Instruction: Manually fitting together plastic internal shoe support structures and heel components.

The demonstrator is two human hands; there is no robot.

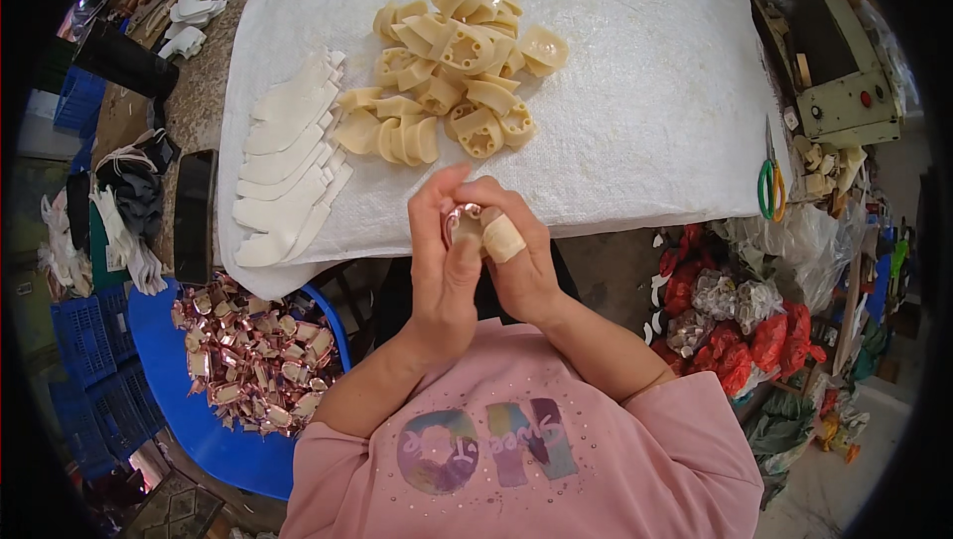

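Both my hands are together just off the near edge of the cloth-covered table. My left hand [444, 266] curls around a small shiny pink piece [462, 218], mostly hidden by the fingers. My right hand [524, 266] closes on the same piece from the other side, its thumb wrapped in a tan covering [503, 238]. Just beyond my fingers lies a heap of beige moulded pieces [475, 48], hollow with small holes and shaped like shoe heels. To their left, thin white curved strips [283, 164] lie overlapping in a row.
At my left, a blue basin [159, 360] holds many shiny pink and beige pieces [260, 355]. Green-and-orange-handled scissors [767, 190] lie at the table's right edge. Red and clear plastic bags [740, 316] sit below right. A dark phone-like slab [195, 203] lies left of the white cloth [655, 92].
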